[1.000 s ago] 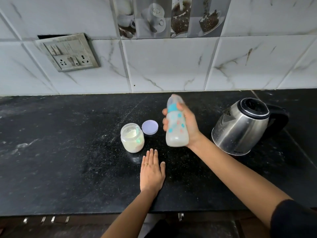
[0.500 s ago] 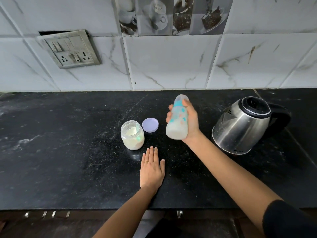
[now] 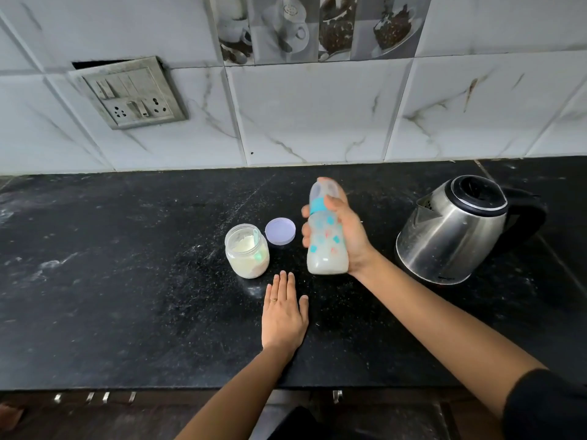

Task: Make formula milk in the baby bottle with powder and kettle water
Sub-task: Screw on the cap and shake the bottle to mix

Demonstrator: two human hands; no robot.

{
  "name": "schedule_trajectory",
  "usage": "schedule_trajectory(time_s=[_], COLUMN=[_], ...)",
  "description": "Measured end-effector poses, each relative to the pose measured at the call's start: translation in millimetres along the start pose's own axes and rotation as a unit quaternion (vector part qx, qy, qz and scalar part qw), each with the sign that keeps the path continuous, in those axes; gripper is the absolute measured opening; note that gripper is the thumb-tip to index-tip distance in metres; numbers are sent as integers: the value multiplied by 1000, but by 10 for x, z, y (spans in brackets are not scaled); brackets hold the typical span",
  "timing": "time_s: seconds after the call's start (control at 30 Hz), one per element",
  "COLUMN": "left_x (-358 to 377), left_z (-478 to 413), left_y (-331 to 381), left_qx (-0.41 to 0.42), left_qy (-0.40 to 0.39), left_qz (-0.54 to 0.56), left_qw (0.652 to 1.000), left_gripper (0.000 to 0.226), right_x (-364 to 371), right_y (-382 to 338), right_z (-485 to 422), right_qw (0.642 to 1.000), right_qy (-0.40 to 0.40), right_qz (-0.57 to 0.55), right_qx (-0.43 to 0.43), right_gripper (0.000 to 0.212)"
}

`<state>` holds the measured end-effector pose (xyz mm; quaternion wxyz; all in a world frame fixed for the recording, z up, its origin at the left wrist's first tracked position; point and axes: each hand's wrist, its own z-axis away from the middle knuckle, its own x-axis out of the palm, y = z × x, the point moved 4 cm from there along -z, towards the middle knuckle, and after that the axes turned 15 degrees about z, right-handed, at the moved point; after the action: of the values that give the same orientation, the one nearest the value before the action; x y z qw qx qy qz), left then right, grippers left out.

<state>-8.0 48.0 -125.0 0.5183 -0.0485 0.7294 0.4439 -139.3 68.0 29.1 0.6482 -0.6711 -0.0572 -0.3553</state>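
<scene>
My right hand (image 3: 347, 231) grips a capped baby bottle (image 3: 325, 249) with a teal ring and coloured dots, held upright above the black counter. Cloudy white milk fills its lower part. My left hand (image 3: 284, 315) lies flat on the counter, fingers spread slightly, holding nothing, just in front of the bottle. An open glass jar of formula powder (image 3: 247, 250) with a scoop inside stands left of the bottle. Its lilac lid (image 3: 280, 231) lies behind it. A steel kettle (image 3: 457, 230) with a black lid and handle stands to the right.
The black stone counter (image 3: 127, 281) runs left to right, with its front edge near my body. A tiled wall rises behind it, carrying a switch and socket plate (image 3: 133, 93) at the upper left. Drawer handles show below the counter edge.
The bottle in my right hand has shifted up, down and tilted between frames, with the milk inside sloshing. My left hand has stayed flat on the counter.
</scene>
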Motion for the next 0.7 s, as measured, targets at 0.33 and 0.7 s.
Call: schedule_trajectory(time_s=[0.33, 0.7], left_x=[4, 4], left_z=[-11, -1], left_y=[8, 16], left_qx=[-13, -9], left_qy=[5, 3], left_qz=[1, -2], left_qw=[1000, 1000], left_gripper=[69, 75], right_x=[-48, -122], right_y=[28, -204], right_z=[26, 13], right_qw=[998, 995], right_qy=[51, 57], right_qz=[-28, -78], right_qx=[1, -11], right_gripper=[31, 36])
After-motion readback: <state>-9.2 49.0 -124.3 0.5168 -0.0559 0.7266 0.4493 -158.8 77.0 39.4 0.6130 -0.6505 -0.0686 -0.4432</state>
